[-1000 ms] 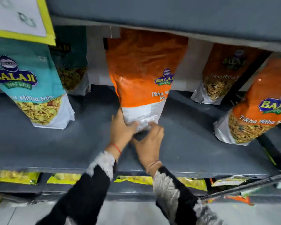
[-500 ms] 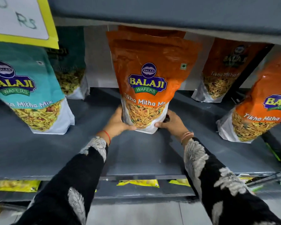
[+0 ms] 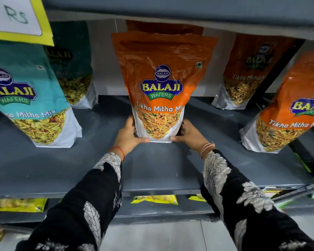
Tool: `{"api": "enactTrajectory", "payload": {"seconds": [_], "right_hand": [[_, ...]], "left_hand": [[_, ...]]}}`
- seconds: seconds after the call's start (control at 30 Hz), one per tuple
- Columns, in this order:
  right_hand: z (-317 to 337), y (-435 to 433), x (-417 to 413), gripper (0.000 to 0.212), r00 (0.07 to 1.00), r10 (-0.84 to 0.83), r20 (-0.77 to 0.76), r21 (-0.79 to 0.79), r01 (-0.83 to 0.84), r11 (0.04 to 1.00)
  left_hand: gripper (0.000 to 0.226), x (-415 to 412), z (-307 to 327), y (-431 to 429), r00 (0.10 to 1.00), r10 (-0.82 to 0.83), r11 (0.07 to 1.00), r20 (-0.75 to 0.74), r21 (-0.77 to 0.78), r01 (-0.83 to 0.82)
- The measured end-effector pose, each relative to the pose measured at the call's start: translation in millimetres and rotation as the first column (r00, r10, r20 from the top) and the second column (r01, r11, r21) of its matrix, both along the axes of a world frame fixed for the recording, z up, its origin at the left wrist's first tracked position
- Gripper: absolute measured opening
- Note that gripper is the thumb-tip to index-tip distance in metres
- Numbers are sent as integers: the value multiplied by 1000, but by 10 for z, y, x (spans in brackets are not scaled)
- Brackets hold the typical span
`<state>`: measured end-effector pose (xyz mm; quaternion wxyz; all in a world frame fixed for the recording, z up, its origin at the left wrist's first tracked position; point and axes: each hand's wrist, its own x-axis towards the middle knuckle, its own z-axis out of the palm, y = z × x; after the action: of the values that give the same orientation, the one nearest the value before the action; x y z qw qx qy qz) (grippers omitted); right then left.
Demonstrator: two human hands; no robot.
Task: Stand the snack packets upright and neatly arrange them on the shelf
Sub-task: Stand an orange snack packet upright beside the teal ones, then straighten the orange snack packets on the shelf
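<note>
An orange Balaji snack packet (image 3: pixel 161 82) stands upright in the middle of the grey shelf (image 3: pixel 152 169), its front label facing me. My left hand (image 3: pixel 128 137) grips its lower left corner and my right hand (image 3: pixel 188 136) grips its lower right corner. Directly behind it stands another orange packet (image 3: pixel 163 27), mostly hidden. A teal packet (image 3: pixel 25 98) stands at the front left with a second teal packet (image 3: pixel 71 66) behind it. At the right, one orange packet (image 3: pixel 290 107) leans at the front and another orange packet (image 3: pixel 252 69) stands at the back.
The upper shelf (image 3: pixel 188 8) overhangs the packet tops. A yellow-edged price card (image 3: pixel 16 17) hangs at the top left. Yellow packets (image 3: pixel 155 199) lie on the lower shelf. A dark upright post (image 3: pixel 279 69) divides the shelf at the right.
The orange packet has been turned from its plain back to its front label and set upright. My hands moved from its bottom seam to its two lower corners.
</note>
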<state>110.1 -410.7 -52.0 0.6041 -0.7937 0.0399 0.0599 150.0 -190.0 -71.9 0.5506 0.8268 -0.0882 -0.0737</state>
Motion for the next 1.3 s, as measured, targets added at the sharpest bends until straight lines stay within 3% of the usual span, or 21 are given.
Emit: {"api": "enactTrajectory", "payload": {"seconds": [0.17, 0.4, 0.77, 0.83, 0.93, 1.0, 1.03, 1.13, 1.23, 1.3], "right_hand": [[23, 174, -281, 70, 991, -102, 90, -206, 119, 971], [-160, 269, -1207, 68, 988, -91, 123, -254, 121, 960], [-133, 304, -1336, 72, 988, -78, 131, -335, 119, 935], [-124, 277, -1367, 83, 986, -75, 149, -271, 113, 956], [-153, 89, -1580, 97, 962, -198, 189, -160, 229, 960], [-180, -207, -1778, 83, 893, -368, 258, -73, 398, 915], [-168, -400, -1835, 72, 841, -459, 285, -18, 484, 875], [-43, -1033, -1772, 41, 671, -681, 294, 140, 674, 725], [32, -1601, -1484, 43, 620, -763, 183, 245, 723, 646], [18, -1891, -1277, 45, 629, -767, 122, 367, 690, 624]], "left_hand": [[90, -299, 64, 95, 998, -52, 998, 18, 33, 51], [85, -1150, -112, 336, 998, -43, 997, 46, 69, 40], [90, -1277, -198, 384, 994, -89, 995, 61, 44, 86], [90, -1325, -119, 387, 993, -76, 997, 95, -4, 77], [68, -1646, -58, 430, 959, 196, 980, 203, -88, -181], [41, -2007, -69, 371, 884, 313, 947, 349, -39, -320], [42, -2174, -63, 246, 866, 308, 944, 393, -13, -330], [48, -2411, -45, -453, 885, 103, 994, 455, -23, -104], [19, -2089, 120, -1469, 978, 30, 974, 206, -227, 18], [25, -1659, 181, -2131, 1000, -13, 909, -14, -416, 6]]}}
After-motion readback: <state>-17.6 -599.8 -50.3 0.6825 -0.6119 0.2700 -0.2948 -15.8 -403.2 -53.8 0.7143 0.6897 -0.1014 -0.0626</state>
